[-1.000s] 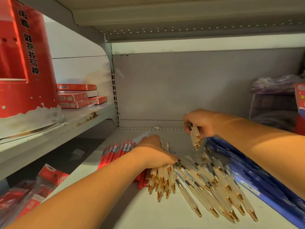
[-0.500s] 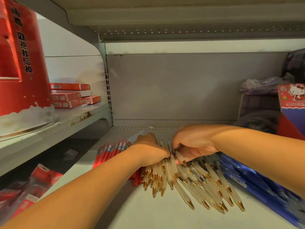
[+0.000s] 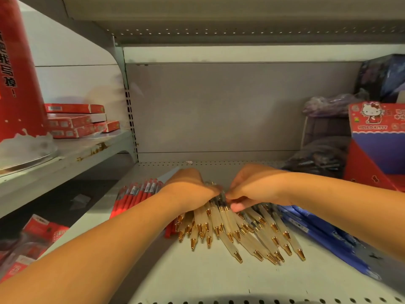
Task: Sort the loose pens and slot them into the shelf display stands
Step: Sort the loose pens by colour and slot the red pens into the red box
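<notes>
Fingers [image 3: 237,207] of the right hand [image 3: 256,187] are curled in and pinch the upper barrels of the cream pens [image 3: 228,222], with one fingertip showing on top of the bunch. Just beside it, almost touching, the left hand [image 3: 192,189] lies knuckles-up over the same bunch, its fingers bent down around the pens' far ends and mostly hidden by the hand itself. The cream pens lie fanned on the shelf [image 3: 197,279] with their gold tips pointing toward the camera; those on the right side spread wider and reach nearer the front edge. Red pens [image 3: 135,196] lie in a row under and to the left of the left wrist, touching the cream bunch. Blue pens [image 3: 328,235] lie flat along the right, under the right forearm. Farther right stands a Hello Kitty display stand [image 3: 377,128], with a purple plastic bag [image 3: 328,105] behind it. On the neighbouring shelf to the left sit stacked red boxes [image 3: 74,121] beside a tall red stand [image 3: 19,73].
</notes>
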The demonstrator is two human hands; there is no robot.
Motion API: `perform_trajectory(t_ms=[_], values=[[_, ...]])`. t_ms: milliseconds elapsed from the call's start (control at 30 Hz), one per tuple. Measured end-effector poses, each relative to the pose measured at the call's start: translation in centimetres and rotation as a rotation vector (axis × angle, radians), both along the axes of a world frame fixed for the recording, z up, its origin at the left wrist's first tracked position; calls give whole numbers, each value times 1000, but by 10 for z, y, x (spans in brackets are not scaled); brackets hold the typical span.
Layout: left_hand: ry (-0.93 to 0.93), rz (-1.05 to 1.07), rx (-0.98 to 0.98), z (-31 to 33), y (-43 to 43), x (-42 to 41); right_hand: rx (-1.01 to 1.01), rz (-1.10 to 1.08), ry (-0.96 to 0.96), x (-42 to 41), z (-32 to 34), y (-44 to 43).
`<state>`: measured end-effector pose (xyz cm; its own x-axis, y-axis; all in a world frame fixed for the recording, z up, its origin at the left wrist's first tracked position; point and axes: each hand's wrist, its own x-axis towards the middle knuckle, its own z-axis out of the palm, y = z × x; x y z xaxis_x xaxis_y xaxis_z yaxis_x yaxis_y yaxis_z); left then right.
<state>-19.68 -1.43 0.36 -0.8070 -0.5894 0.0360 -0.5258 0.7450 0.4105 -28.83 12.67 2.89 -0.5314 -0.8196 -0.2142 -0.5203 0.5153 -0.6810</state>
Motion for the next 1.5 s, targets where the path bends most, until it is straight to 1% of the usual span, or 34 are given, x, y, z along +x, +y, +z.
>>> perform_trajectory(t_ms=[67, 167, 200, 233, 333, 467, 500, 533, 567, 600, 633, 733, 767, 933, 1000, 1200, 1400, 1500], values=[[5, -13, 35, 0, 5, 1, -59, -19, -196, -2, -1, 6], [-4, -12, 61, 4, 10, 1, -209, -80, -530, 0, -2, 14], [-24, -10, 70, 5, 12, 0, -228, -105, -592, 2, -3, 15], [-60, -7, 73, 6, 13, 0, -230, -121, -599, 3, -5, 16], [-134, 5, 82, 6, 17, -3, -187, -124, -377, 4, -11, 15], [-189, 8, 48, 4, 18, -5, -180, -123, -191, 5, -11, 18], [-200, 16, 30, 2, 18, -5, -165, -96, -85, 7, -10, 20], [-208, 23, 15, 1, 19, -6, -112, -49, 92, 9, -8, 22], [-212, 28, 5, 0, 20, -6, -31, 12, 277, 11, -6, 26], [-212, 29, 1, 0, 20, -6, 65, 82, 423, 15, -6, 29], [-208, 27, 0, -1, 20, -6, 168, 137, 491, 19, -7, 32], [-201, 18, -4, -1, 19, -5, 447, 225, 461, 31, -15, 35], [-198, 15, -5, -2, 19, -4, 497, 232, 462, 33, -18, 34], [-177, 5, -11, -2, 18, -3, 408, 159, 424, 31, -13, 30], [-172, 9, -2, -2, 17, -3, 426, 137, 450, 30, -14, 28], [-90, -23, 47, -2, 13, -1, 389, 77, 705, 32, -21, 12], [-101, -11, 42, -2, 10, -1, 538, 52, 676, 27, -3, -11], [-104, -10, 20, -1, 12, 1, 537, 32, 660, 22, -5, -23]])
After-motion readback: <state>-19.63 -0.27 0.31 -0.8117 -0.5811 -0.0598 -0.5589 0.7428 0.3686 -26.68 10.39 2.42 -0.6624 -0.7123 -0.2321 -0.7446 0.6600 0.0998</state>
